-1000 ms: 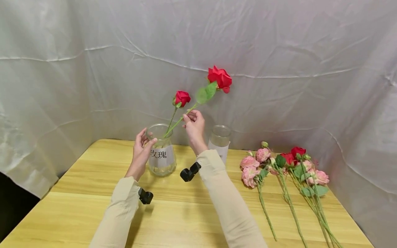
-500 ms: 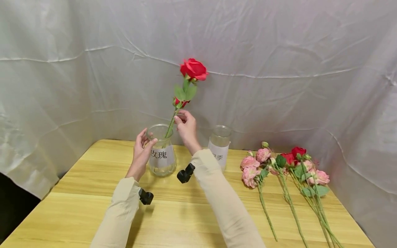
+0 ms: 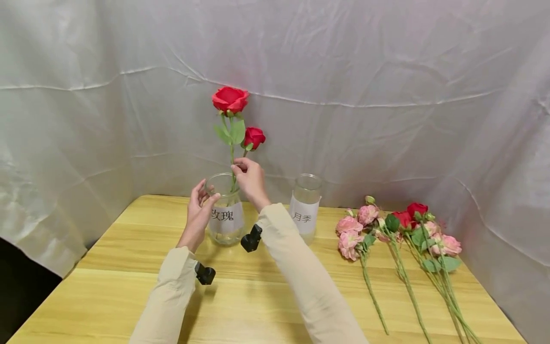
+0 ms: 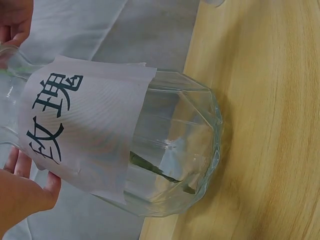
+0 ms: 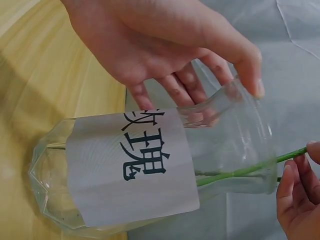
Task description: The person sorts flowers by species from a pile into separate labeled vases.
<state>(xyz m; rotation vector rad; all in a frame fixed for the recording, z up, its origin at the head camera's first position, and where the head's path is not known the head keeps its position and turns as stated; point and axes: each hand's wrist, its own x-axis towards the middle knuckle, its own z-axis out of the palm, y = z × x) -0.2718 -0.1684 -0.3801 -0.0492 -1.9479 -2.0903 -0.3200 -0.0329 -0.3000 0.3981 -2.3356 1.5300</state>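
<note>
In the head view, my left hand (image 3: 198,215) holds the neck of a glass vase (image 3: 227,236) from its left side. The vase carries a white paper label (image 5: 135,170) with black characters. The right wrist view has the thumb (image 5: 250,75) at the vase's rim and the fingers round the far side. Just above the mouth, my right hand (image 3: 251,182) pinches the green stem (image 5: 290,155) of a tall red rose (image 3: 229,100). That stem runs down into the vase, behind the label. A smaller red rose (image 3: 255,137) leans right, its stem also inside.
A second, narrower glass vase (image 3: 308,197) with a labelled front stands to the right. Pink flowers (image 3: 349,243) and red roses (image 3: 417,210) lie on the wooden table (image 3: 258,296) at the right, stems toward the front. A grey curtain (image 3: 365,57) hangs behind the table.
My right hand has moved left and a little down, bringing the tall rose from a rightward slant to nearly upright, with its bloom now left of the smaller rose. My left hand stays at the vase.
</note>
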